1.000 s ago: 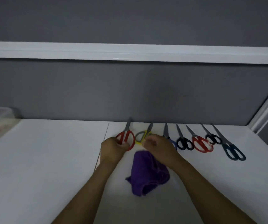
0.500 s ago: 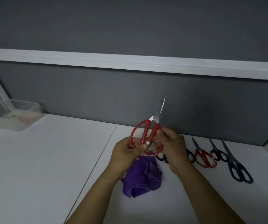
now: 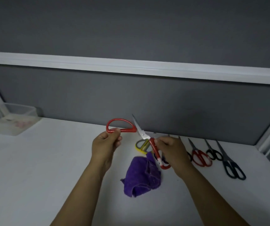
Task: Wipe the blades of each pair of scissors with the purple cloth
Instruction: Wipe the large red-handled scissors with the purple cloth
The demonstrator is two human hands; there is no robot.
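Preparing step, as judged: red scissors (image 3: 143,136) held up above table (image 3: 49,160), blades spread wide.
Pinched at one red loop by left hand (image 3: 105,145); gripped at other handle, near pivot, by right hand (image 3: 171,149).
No wiping yet: purple cloth (image 3: 140,175) lying crumpled on table under hands, touched by neither.
Next, probably: free one hand, take cloth, rub along open blades, carefully, away from edge.
Row of other scissors (image 3: 214,154) waiting at right.

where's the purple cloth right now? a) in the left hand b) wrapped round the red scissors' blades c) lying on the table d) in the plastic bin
C: the purple cloth lies crumpled on the table, while the left hand and right hand each grip a handle of the red scissors.
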